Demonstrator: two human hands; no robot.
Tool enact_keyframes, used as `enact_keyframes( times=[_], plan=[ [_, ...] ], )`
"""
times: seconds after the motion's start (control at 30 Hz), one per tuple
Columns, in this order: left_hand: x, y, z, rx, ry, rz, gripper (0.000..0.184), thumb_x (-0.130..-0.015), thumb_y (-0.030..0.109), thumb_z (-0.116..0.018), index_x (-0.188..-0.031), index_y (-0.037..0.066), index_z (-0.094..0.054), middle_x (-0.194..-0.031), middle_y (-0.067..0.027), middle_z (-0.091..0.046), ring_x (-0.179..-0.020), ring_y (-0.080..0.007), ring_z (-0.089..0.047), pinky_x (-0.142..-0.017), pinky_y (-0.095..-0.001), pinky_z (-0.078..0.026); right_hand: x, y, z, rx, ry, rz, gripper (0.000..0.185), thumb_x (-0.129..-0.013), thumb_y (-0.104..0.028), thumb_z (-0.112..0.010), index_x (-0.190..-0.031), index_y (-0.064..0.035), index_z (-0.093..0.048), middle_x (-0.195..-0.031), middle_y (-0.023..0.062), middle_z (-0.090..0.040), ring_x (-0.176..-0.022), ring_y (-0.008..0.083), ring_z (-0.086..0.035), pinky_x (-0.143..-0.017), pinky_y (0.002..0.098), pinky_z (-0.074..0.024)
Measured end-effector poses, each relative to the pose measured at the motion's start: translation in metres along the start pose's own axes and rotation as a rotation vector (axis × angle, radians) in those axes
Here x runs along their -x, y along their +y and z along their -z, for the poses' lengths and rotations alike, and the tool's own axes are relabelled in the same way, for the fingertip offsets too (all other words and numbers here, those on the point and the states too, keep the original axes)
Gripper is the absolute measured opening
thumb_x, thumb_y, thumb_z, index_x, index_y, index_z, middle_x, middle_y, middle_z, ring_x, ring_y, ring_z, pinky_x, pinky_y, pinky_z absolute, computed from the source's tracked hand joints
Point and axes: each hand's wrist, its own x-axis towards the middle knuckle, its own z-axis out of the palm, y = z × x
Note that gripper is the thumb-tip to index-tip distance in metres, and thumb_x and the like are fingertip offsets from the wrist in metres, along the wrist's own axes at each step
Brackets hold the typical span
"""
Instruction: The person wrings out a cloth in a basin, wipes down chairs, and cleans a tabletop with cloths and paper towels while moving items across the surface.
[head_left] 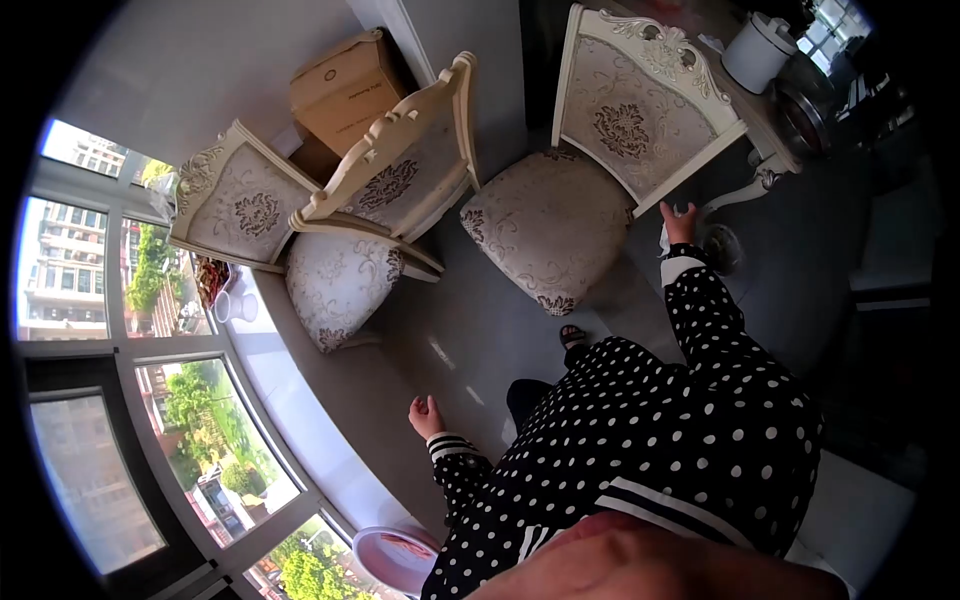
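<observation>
My left hand [426, 417] hangs over the floor in front of my body, its fingers loosely curled and apart, with nothing visible in it. Stretched forward, my right hand [680, 222] is near the front chair's backrest [640, 125]. Its thumb and a finger curve apart at the tips. A small white, tissue-like piece [664, 240] hangs at the side of that hand and looks held by the hidden fingers. The chair's patterned seat [550, 230] faces left of my right hand. Both my sleeves are black with white dots.
Two more cream chairs, one with its backrest [400, 165] nearer and one by the window [245, 200], stand left. Behind them is a cardboard box [345, 90]. A white pot [758, 52] sits on a table. A pink basin [395, 560] rests by the windowsill [290, 400].
</observation>
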Motion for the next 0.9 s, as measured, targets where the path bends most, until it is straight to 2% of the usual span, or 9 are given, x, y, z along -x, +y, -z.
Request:
enact_keyframes(
  times=[0.2,0.3,0.33,0.4,0.53,0.6,0.67,0.7,0.9],
  plan=[
    [-0.139,0.096,-0.166,-0.541,-0.266,-0.474,0.043,-0.068,0.028,-0.071,-0.102,0.005,-0.056,-0.098,-0.0125,-0.055,-0.090,-0.0280,-0.056,-0.078,-0.0362,-0.046,-0.095,-0.084,0.047,-0.210,0.317,0.114,0.092,-0.067,-0.030,-0.076,-0.133,0.0007,-0.021,-0.127,0.0227,-0.040,-0.115,0.0307,-0.043,-0.094,0.0363,-0.0360],
    [-0.218,0.106,-0.250,-0.623,-0.425,-0.708,0.047,-0.067,0.033,-0.069,-0.103,0.006,-0.055,-0.103,-0.0143,-0.055,-0.093,-0.0325,-0.054,-0.080,-0.0409,-0.045,-0.105,-0.110,0.052,-0.387,0.177,0.307,0.082,-0.070,-0.021,-0.074,-0.131,0.0019,-0.024,-0.123,0.0176,-0.044,-0.110,0.0250,-0.046,-0.093,0.0320,-0.0355],
    [-0.220,0.140,-0.271,-0.697,-0.481,-0.567,0.047,-0.068,0.035,-0.068,-0.104,0.007,-0.055,-0.103,-0.0135,-0.056,-0.094,-0.0317,-0.054,-0.081,-0.0408,-0.045,-0.116,-0.109,0.053,-0.394,0.174,0.278,0.078,-0.071,-0.018,-0.073,-0.130,0.0024,-0.026,-0.122,0.0160,-0.045,-0.109,0.0235,-0.047,-0.092,0.0309,-0.0357],
    [-0.246,0.159,-0.313,-0.683,-0.515,-0.666,0.048,-0.069,0.037,-0.068,-0.106,0.009,-0.055,-0.105,-0.0128,-0.056,-0.096,-0.0312,-0.054,-0.081,-0.0402,-0.045,-0.126,-0.092,0.048,-0.421,0.158,0.198,0.070,-0.073,-0.012,-0.071,-0.127,0.0032,-0.029,-0.119,0.0127,-0.047,-0.105,0.0204,-0.048,-0.090,0.0286,-0.0360],
    [-0.264,0.194,-0.388,-0.712,-0.585,-0.573,0.054,-0.074,0.040,-0.062,-0.114,0.005,-0.053,-0.116,-0.0164,-0.052,-0.108,-0.0312,-0.049,-0.091,-0.0383,-0.040,-0.121,-0.098,0.053,-0.261,0.193,0.181,0.064,-0.077,-0.016,-0.067,-0.126,0.0036,-0.031,-0.115,0.0131,-0.050,-0.103,0.0204,-0.049,-0.091,0.0286,-0.0345],
    [-0.279,0.192,-0.421,-0.789,-0.595,-0.572,0.056,-0.078,0.046,-0.057,-0.114,0.004,-0.053,-0.117,-0.0176,-0.051,-0.109,-0.0319,-0.048,-0.092,-0.0394,-0.039,-0.119,-0.101,0.059,-0.162,0.172,0.105,0.060,-0.079,-0.019,-0.066,-0.124,0.0031,-0.033,-0.106,0.0109,-0.053,-0.091,0.0174,-0.052,-0.080,0.0267,-0.0409],
    [-0.298,0.172,-0.449,-0.761,-0.541,-0.541,0.059,-0.079,0.049,-0.053,-0.114,0.002,-0.052,-0.117,-0.0182,-0.051,-0.109,-0.0323,-0.048,-0.092,-0.0393,-0.038,-0.107,-0.107,0.056,-0.186,0.154,0.118,0.051,-0.079,-0.020,-0.066,-0.119,-0.0020,-0.038,-0.092,0.0050,-0.052,-0.066,0.0074,-0.047,-0.049,0.0220,-0.0370],
    [-0.336,0.138,-0.473,-0.688,-0.685,-0.387,0.070,-0.075,0.058,-0.053,-0.121,0.006,-0.048,-0.121,-0.0187,-0.047,-0.114,-0.0324,-0.044,-0.094,-0.0391,-0.037,-0.110,-0.102,0.057,-0.165,0.191,0.072,0.049,-0.080,-0.020,-0.065,-0.118,-0.0029,-0.039,-0.093,0.0051,-0.053,-0.067,0.0083,-0.048,-0.051,0.0222,-0.0380],
    [-0.296,0.131,-0.494,-0.588,-0.524,-0.221,0.078,-0.067,0.065,-0.055,-0.121,0.010,-0.047,-0.119,-0.0186,-0.046,-0.110,-0.0340,-0.046,-0.093,-0.0408,-0.037,-0.111,-0.100,0.059,-0.211,0.187,0.189,0.036,-0.083,-0.020,-0.062,-0.113,-0.0063,-0.046,-0.091,0.0002,-0.053,-0.065,0.0040,-0.046,-0.047,0.0189,-0.0332]
  ],
)
